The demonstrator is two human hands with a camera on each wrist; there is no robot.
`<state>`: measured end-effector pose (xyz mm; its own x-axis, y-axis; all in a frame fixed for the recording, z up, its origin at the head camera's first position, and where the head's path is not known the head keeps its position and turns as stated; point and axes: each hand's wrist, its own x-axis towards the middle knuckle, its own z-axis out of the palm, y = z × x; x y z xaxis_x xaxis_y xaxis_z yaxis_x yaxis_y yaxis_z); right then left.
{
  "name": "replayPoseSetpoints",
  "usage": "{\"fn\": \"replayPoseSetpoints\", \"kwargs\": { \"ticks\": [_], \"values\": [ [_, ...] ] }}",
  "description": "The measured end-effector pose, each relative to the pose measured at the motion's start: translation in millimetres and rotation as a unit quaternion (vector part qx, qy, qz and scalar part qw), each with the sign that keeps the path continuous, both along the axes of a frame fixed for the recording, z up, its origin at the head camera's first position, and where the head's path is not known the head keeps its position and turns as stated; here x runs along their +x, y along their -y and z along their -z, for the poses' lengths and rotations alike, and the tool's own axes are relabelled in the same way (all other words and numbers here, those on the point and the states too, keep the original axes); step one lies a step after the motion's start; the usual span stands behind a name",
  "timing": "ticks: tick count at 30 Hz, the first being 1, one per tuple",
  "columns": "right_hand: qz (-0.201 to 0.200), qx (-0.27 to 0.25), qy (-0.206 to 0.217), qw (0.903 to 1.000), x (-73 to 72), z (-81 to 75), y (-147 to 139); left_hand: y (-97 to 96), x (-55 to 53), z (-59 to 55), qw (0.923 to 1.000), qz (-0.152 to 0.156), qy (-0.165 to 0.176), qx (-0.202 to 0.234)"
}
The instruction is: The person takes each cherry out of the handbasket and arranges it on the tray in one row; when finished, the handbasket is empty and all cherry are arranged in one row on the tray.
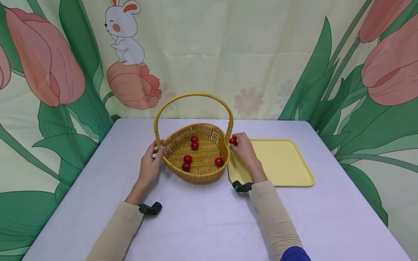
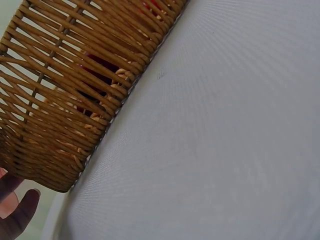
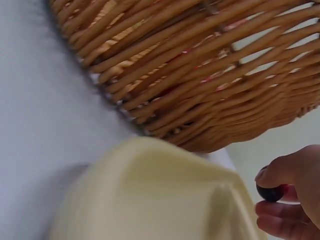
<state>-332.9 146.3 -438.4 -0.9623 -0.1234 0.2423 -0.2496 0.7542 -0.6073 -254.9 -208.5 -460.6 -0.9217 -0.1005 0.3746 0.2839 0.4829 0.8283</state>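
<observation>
A woven wicker basket (image 1: 202,177) with a tall arched handle stands on the table, several glossy dark red cherries (image 1: 187,158) lying in it. My left hand (image 1: 151,165) holds the basket's left rim by the foot of the handle, thumb on the near side. In the left wrist view, fingertips (image 2: 27,207) show at the edge of the basket wall. Just outside the basket's right rim, my right hand (image 1: 244,150) pinches one cherry (image 1: 233,141) between thumb and fingers, over the left end of a yellow tray (image 1: 277,163). This cherry (image 3: 270,192) looks nearly black in the right wrist view.
The shallow tray lies flat, close against the basket's right side. A white cloth covers the table (image 1: 202,224). Behind it hangs a curtain (image 1: 196,54) printed with tulips and a rabbit. Both wrists wear a black strap device (image 1: 151,208).
</observation>
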Motion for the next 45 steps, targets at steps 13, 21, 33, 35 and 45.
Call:
{"fn": "replayPoseSetpoints", "kwargs": {
  "ticks": [13,21,33,35,45],
  "values": [
    [0.029,0.038,0.030,0.9984,0.2,14.3,2.0,-0.4,0.4,0.2,1.0000,0.002,0.000,0.002],
    [0.024,0.018,0.023,0.9993,3.7,-3.4,-1.7,-0.2,0.4,0.2,1.0000,-0.002,0.002,0.003],
    [0.039,-0.030,-0.068,0.9964,21.4,-59.9,-9.3,0.4,0.9,-1.6,1.0000,0.003,0.000,0.001],
    [0.036,-0.041,-0.089,0.9945,25.7,-67.4,-8.6,0.3,0.8,-1.8,1.0000,0.002,-0.001,0.001],
    [0.012,-0.080,-0.192,0.9781,43.6,-90.4,-0.2,0.2,0.7,-1.0,1.0000,0.001,0.000,-0.001]
  ]
}}
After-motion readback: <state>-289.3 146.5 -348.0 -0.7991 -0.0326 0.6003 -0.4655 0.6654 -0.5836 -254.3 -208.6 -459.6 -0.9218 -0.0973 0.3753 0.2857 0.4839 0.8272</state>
